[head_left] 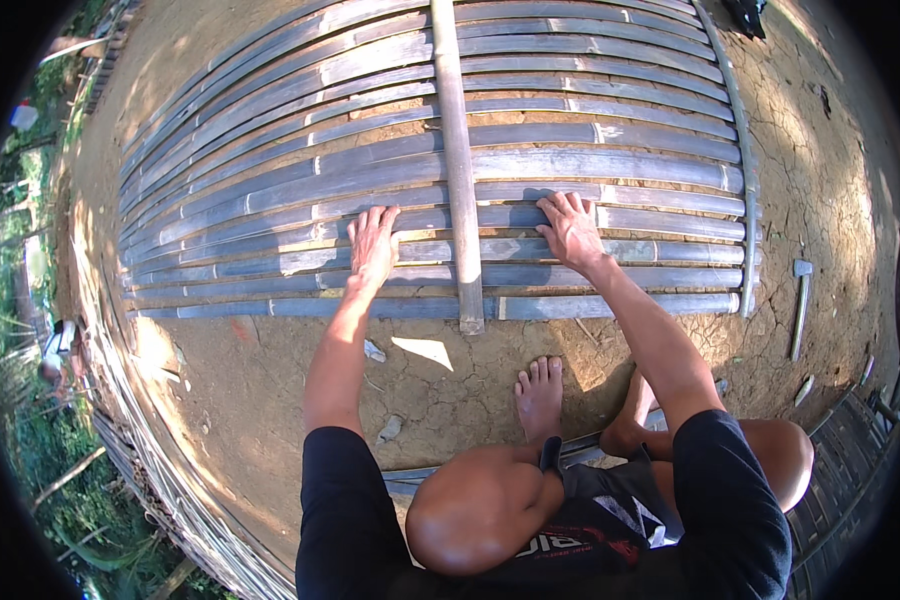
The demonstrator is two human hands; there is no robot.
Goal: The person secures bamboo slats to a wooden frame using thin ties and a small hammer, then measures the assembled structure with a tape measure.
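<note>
Both hands lie flat, palms down, fingers spread, on a mat of split bamboo slats (590, 165) laid on cracked dirt. The left hand (373, 243) presses on the slats just left of the crossbar (457, 170), a single bamboo strip running over the slats from the near edge to the far one. The right hand (570, 230) presses on the slats just right of the crossbar, a little farther from it than the left. Neither hand grips anything; the fingertips rest on the grey slat surfaces.

The slats run side to side, close together, with narrow gaps showing dirt between them. At the right end of the slats, well right of the crossbar, an edge strip (742, 200) crosses them the same way the crossbar does.

Below the crossbar's near end a bare foot (540, 395) stands on the dirt, toes towards the slats, with the person's bent knees nearer the camera. Small stones (374, 351) lie on the ground left of the crossbar's near end. A hammer (800, 305) lies on the dirt far right of the crossbar, beyond the edge strip.
</note>
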